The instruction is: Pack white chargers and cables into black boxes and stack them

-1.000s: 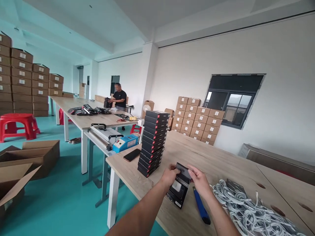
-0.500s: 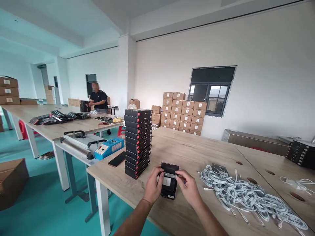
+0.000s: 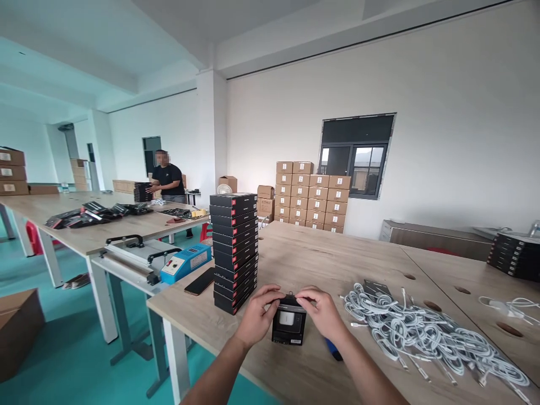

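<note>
A small black box (image 3: 278,332) stands upright on the wooden table in front of me, and a white charger-like block (image 3: 287,318) shows in its front. My left hand (image 3: 262,310) pinches the upper left edge of the box, thumb against its front. At the upper right edge, my right hand (image 3: 319,308) has thumb and fingers closed on the box in the same way. The top flap lies low between the fingertips, partly hidden by them. A dark blue object (image 3: 334,350), partly covered by my right forearm, lies on the table; its kind is unclear.
A tall stack of black boxes (image 3: 234,253) stands left of my hands, with a phone (image 3: 199,281) beside it. Coiled white cables (image 3: 426,332) spread to the right. Further left is a blue sealing machine (image 3: 185,263); a co-worker (image 3: 167,179) stands behind another table.
The raised top flap has come down onto the box, and both hands have moved to its top edge. The blue object has come into sight beside my right forearm.
</note>
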`<state>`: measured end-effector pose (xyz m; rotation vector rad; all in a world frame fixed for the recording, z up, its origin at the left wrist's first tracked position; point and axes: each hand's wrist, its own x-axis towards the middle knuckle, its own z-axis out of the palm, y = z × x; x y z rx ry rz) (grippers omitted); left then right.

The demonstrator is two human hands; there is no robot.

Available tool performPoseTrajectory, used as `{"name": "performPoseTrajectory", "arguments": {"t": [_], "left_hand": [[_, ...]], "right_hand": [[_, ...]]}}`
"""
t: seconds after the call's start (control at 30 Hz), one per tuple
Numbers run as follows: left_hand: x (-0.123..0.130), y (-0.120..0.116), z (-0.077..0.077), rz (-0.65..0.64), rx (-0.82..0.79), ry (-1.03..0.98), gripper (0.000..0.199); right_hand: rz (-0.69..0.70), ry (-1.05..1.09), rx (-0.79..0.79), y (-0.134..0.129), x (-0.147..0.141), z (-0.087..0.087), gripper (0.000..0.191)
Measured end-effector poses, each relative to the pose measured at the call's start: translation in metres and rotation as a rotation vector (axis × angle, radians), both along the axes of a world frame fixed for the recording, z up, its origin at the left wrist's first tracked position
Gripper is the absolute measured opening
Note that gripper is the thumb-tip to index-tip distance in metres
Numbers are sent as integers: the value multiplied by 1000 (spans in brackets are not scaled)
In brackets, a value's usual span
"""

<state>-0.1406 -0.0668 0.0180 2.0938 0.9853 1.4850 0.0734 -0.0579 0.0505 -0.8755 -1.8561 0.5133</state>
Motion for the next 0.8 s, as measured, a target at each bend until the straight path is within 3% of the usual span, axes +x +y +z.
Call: {"name": "performPoseTrajectory", "arguments": {"t": [0.17, 0.37, 0.5, 0.7, 0.8], "left_hand": [[-2, 7, 2, 0, -13, -3, 29], [-1, 7, -2, -51, -127, -114, 27], [-2, 8, 1, -123, -186, -195, 29], [-7, 4, 5, -149, -156, -91, 36], [-9, -4, 1, -112, -163, -61, 34]], "right_hand": [[60, -86, -74, 6, 8, 8, 31], [100, -65, -214, 2, 17, -3, 53], [113, -59, -282, 1, 17, -4, 56], [139, -144, -315, 0, 20, 5, 57], [122, -158, -307, -1, 22, -1, 58]]}}
